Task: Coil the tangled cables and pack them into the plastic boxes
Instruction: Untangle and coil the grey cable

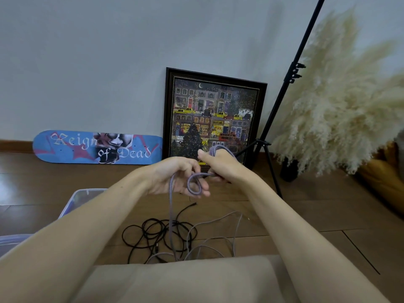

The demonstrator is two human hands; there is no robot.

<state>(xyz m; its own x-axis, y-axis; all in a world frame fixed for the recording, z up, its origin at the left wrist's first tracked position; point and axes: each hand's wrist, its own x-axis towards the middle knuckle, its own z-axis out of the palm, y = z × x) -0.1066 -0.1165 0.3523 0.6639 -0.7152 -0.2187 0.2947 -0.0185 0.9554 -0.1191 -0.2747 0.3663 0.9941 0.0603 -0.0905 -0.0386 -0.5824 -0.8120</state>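
Note:
My right hand (220,166) grips a small coil of purple braided cable (193,182), its loops showing above the fist. My left hand (175,176) holds the same cable just to the left, where a loop curls round its fingers and a strand hangs straight down to the floor. Below lies a tangle of black cable (153,235) mixed with thin grey cable (218,237) on the wooden floor. A clear plastic box (75,201) stands at the left, partly hidden by my left forearm.
A blue skateboard deck (98,147) and a framed picture (213,119) lean on the wall. A black tripod stand (271,127) rises at the right beside pampas grass (341,106). My knee (185,281) fills the bottom edge.

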